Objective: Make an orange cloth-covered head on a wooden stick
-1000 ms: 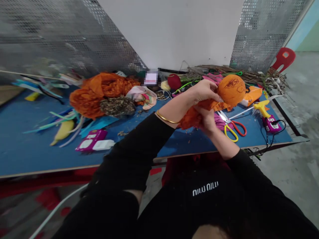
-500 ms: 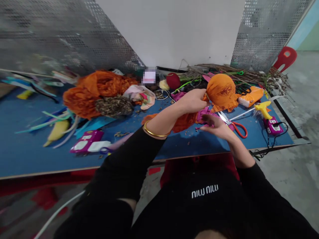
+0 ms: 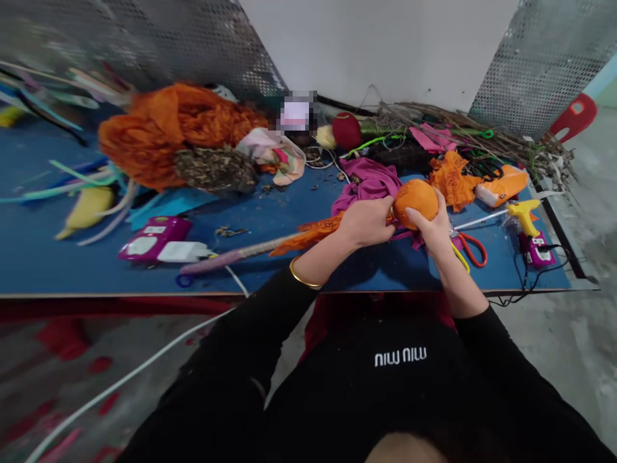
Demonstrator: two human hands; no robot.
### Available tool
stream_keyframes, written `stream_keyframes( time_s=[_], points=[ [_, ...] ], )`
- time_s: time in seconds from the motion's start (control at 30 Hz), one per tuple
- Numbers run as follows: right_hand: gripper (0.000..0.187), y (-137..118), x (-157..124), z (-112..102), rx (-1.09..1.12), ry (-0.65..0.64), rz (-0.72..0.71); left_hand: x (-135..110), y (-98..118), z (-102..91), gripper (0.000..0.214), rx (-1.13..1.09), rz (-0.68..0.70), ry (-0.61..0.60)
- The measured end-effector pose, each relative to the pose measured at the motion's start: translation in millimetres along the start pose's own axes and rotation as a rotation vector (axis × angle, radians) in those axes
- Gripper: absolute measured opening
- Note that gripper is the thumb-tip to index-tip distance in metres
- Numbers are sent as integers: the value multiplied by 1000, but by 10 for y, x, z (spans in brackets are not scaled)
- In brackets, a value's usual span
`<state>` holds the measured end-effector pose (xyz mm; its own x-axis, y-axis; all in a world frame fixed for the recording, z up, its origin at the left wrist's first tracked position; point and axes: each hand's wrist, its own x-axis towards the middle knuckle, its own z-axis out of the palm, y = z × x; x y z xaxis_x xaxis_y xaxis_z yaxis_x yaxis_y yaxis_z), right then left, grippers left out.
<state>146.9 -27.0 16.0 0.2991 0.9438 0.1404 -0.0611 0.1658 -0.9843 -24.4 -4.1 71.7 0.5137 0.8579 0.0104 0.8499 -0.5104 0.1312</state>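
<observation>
An orange cloth-covered ball [image 3: 415, 200] is held low over the blue table [image 3: 270, 257], just ahead of me. My right hand [image 3: 434, 226] cups the ball from below and the right, fingers curled round it. My left hand [image 3: 365, 222] is closed on the gathered orange cloth tail [image 3: 313, 233] at the ball's left side; the tail trails left onto the table. A purple cloth [image 3: 371, 182] lies right behind the hands.
Red and yellow scissors [image 3: 470, 247] and a yellow glue gun [image 3: 524, 213] lie right of my hands. Loose orange cloth [image 3: 450, 180], a large orange cloth heap [image 3: 168, 132], a red ball [image 3: 346, 130], twigs [image 3: 482, 132] and a pink-white power strip [image 3: 161, 241] crowd the table.
The ball has come down from chest height to just above the table. My right hand, open half a second ago, now wraps the ball. The camera tilted down and shifted left.
</observation>
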Motion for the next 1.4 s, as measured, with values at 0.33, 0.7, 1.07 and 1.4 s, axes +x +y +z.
stream_keyframes(
  time_s=[0.33, 0.7, 1.07, 1.4],
  points=[
    [105, 108, 41, -133, -237, 13, -52, 97, -202, 140, 32, 6, 41, 23],
    [38, -166, 244, -61, -381, 144, -318, 107, -335, 479, 44, -225, 122, 249],
    [47, 117, 439, -99, -394, 117, -279, 34, -190, 611, 59, -372, 53, 389],
    [42, 238, 381, -151, -442, 27, -235, 49, -231, 694, 74, -287, 73, 313]
  ],
)
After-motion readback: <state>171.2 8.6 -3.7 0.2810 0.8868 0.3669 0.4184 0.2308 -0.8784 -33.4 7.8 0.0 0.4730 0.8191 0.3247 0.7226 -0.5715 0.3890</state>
